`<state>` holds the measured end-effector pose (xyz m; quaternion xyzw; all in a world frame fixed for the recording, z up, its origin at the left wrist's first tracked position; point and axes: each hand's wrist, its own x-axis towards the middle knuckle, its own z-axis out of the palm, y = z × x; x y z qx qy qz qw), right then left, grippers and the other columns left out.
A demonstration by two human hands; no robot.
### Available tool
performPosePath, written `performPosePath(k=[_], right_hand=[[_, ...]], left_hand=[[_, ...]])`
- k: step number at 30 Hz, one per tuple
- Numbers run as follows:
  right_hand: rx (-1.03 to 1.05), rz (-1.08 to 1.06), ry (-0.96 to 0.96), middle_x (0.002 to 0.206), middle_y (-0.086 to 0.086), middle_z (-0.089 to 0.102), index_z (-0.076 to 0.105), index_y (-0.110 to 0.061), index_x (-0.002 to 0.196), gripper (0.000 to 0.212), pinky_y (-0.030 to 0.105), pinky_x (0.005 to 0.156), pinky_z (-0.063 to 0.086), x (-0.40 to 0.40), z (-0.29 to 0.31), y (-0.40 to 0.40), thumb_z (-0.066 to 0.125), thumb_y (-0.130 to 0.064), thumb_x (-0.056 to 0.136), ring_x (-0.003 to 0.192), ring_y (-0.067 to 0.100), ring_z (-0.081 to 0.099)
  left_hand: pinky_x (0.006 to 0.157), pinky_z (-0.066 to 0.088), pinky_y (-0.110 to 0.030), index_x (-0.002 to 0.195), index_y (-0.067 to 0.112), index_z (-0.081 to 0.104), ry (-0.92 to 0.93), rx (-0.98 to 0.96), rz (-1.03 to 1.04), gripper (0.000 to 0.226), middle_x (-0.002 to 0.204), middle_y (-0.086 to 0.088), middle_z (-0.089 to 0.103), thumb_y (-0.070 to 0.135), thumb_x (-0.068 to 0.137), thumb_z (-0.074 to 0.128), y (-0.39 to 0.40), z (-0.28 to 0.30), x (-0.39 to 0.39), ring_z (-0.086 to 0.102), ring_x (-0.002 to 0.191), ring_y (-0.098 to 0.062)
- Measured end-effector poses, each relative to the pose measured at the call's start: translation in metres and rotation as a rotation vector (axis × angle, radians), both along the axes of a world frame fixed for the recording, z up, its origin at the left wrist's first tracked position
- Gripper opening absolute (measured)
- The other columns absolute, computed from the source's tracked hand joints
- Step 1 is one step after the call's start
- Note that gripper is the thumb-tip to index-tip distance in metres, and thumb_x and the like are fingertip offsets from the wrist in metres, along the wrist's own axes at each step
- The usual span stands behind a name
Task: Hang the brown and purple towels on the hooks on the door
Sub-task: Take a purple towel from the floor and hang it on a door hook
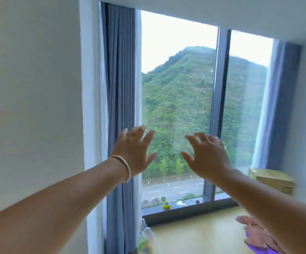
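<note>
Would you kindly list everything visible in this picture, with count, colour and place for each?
window: one, dark frame, centre, looking onto a green hill and a road
curtains: two, blue-grey, drawn to either side of the window
tape roll: one, yellow, on the dark sill
scissors: one pair, small, on the sill right of the tape roll
cardboard box: one, tan, right of the window
towels: brownish-pink over purple, bottom right, partly hidden by the arm
bag: one, clear, contents blurred, at the left curtain's foot
bracelet: one, pale, on the left wrist
left hand: raised, fingers spread, empty
right hand: raised, fingers spread, empty
</note>
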<state>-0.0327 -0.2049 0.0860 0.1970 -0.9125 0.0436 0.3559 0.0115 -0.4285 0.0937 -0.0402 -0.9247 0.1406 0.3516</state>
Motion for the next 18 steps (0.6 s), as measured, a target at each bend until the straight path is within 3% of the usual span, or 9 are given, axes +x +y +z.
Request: performPosePath(k=[10, 18], right_hand=[[-0.045, -0.477, -0.038, 0.139, 0.002, 0.049, 0.043, -0.026, 0.139, 0.057, 0.051, 0.109, 0.033, 0.015, -0.025, 0.271, 0.047, -0.055, 0.090, 0.129, 0.022, 0.044], [-0.041, -0.777, -0.093, 0.134, 0.002, 0.051, 0.046, -0.024, 0.134, 0.052, 0.045, 0.106, 0.035, 0.052, -0.055, 0.420, 0.044, -0.054, 0.092, 0.124, 0.023, 0.045]], left_hand=[[0.117, 0.016, -0.049, 0.152, 0.025, 0.009, -0.066, 0.028, -0.518, 0.074, 0.158, -0.006, 0.015, 0.060, 0.092, 0.036, 0.279, -0.020, -0.093, 0.016, 0.144, -0.024], [0.118, 0.014, -0.049, 0.152, 0.024, 0.006, -0.105, 0.002, -0.795, 0.075, 0.158, -0.007, 0.013, 0.059, 0.093, 0.035, 0.457, -0.049, -0.115, 0.013, 0.146, -0.024]])
